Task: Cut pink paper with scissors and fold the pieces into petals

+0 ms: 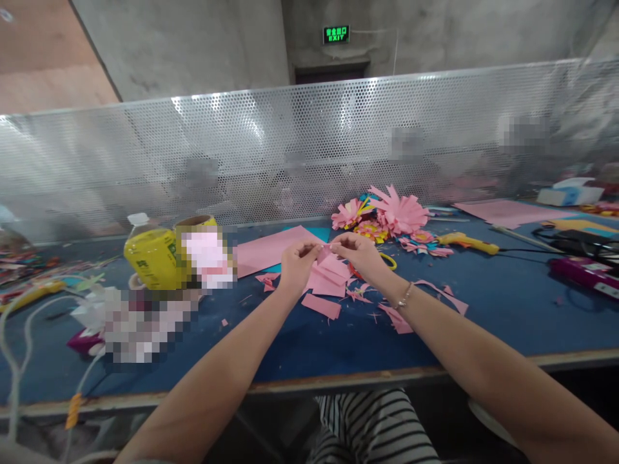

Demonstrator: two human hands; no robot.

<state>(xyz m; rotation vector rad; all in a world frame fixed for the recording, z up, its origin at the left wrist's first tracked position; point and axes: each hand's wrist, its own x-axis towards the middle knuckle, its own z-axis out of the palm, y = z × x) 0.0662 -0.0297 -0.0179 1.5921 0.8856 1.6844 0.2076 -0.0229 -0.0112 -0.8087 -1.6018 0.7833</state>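
Between my fingertips is a small pink paper piece point(323, 252), pinched from the left by my left hand point(298, 261) and from the right by my right hand point(356, 252). Both hands are closed on it, raised just above the table. Beneath them lie cut pink paper rectangles point(329, 278), with one separate strip point(322, 306) nearer the front edge. Pink scraps point(397, 318) lie under my right forearm. Behind my right hand sits a pile of paper flowers point(397, 211), mostly pink with some yellow and blue.
A yellow-labelled bottle point(155, 258) and a tape roll point(196, 222) stand at the left. Yellow glue guns lie right point(471, 245) and far left point(41, 293). A purple power strip point(585, 277) is at the right. A perforated metal screen point(271, 148) borders the blue table point(503, 316).
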